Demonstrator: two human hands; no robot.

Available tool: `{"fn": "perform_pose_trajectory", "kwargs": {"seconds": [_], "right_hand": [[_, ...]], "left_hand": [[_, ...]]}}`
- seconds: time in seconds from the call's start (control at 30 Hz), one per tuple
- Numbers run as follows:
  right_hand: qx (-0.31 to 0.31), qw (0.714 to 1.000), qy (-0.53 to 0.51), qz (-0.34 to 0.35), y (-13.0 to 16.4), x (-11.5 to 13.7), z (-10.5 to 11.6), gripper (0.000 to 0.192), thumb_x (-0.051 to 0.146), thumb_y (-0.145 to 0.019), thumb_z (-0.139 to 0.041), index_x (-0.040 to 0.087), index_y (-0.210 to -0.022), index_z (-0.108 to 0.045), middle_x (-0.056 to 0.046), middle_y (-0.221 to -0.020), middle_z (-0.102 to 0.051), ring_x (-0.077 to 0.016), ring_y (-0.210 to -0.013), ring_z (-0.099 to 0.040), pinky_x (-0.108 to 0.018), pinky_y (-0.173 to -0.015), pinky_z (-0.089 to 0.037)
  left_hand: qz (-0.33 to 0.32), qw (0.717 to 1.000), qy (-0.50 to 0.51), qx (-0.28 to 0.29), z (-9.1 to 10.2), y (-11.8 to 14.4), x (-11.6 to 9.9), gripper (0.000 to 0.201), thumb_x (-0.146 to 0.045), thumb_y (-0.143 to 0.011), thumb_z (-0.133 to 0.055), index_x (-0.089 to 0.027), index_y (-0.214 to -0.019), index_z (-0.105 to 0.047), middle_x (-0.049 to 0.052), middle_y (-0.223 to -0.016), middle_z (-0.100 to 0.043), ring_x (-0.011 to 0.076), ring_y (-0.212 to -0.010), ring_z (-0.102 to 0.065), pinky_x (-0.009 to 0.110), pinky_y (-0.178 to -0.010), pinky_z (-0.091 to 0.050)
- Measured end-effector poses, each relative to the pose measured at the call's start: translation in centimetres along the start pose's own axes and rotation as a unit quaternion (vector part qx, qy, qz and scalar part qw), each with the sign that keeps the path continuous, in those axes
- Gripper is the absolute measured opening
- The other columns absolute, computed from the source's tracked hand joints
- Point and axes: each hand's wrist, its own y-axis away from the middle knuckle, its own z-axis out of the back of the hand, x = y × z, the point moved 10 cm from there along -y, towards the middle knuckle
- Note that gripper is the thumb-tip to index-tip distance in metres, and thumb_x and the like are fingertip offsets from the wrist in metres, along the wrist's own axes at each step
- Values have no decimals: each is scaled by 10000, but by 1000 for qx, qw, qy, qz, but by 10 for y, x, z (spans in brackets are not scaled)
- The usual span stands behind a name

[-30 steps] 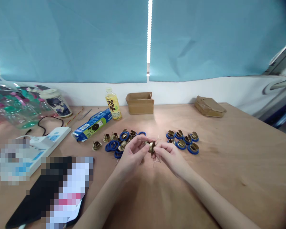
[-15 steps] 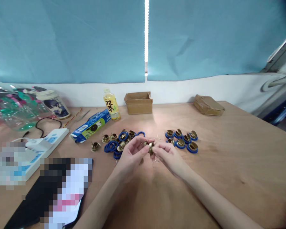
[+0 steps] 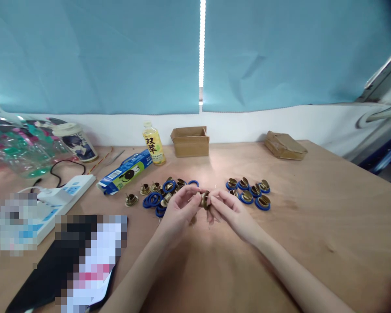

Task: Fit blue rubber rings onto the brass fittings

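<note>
Pinching a small brass fitting (image 3: 204, 199) between them above the wooden table (image 3: 313, 226), the left hand (image 3: 179, 208) and right hand (image 3: 230, 211) have barely shifted, fingertips still closed together, between loose blue rings (image 3: 153, 199) and assembled pieces (image 3: 250, 193).

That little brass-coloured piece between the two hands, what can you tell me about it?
The brass piece is small, round and shiny, apparently metal, held on edge above the wooden table. The fingertips of the left hand and the right hand pinch it from either side. Finer detail is too small to make out.
</note>
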Motion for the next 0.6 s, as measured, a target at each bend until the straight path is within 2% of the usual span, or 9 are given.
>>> {"fn": "perform_pose_trajectory", "kwargs": {"seconds": [0.1,0.23,0.33,0.4,0.53,0.6], "right_hand": [[-48,996,71,7,0,3,8,254,462,-934,-590,214,-901,-547,87,-514,-473,-106,-455,-465,-239,-495,-383],[-125,986,107,19,0,9,25,238,384,-863,-666,223,-893,-494,128,-488,-402,-81,-407,-367,-213,-437,-269],[-157,981,116,18,-1,7,32,274,298,-797,-688,233,-915,-450,149,-497,-374,-77,-421,-330,-199,-442,-252],[-173,972,159,11,0,5,34,264,239,-771,-663,232,-908,-438,154,-494,-354,-81,-431,-328,-198,-450,-252],[-153,948,279,-10,1,0,32,172,211,-794,-590,222,-886,-444,132,-498,-380,-101,-458,-383,-216,-473,-265],[-114,944,309,-20,-1,-1,30,138,244,-825,-579,215,-899,-467,114,-523,-417,-110,-484,-413,-222,-489,-283]], "left_hand": [[19,999,42,-27,2,-1,5,286,-362,-725,-838,-192,-902,-690,20,-903,-725,137,-807,-678,244,-753,-537],[41,998,50,-21,-3,0,9,349,-370,-705,-855,-185,-941,-674,22,-879,-723,127,-794,-676,216,-720,-528],[42,999,5,-16,-5,2,10,340,-394,-742,-823,-188,-959,-661,16,-842,-710,135,-776,-675,223,-702,-526],[19,998,-57,-5,-7,2,7,303,-397,-773,-793,-189,-945,-655,17,-856,-702,138,-777,-671,236,-718,-530],[-52,985,-157,46,-18,2,-4,229,-366,-807,-756,-183,-886,-643,31,-909,-695,159,-854,-674,271,-803,-536],[-74,980,-179,37,-17,2,-10,206,-360,-828,-730,-186,-885,-636,38,-931,-693,174,-914,-671,286,-842,-537]]}}
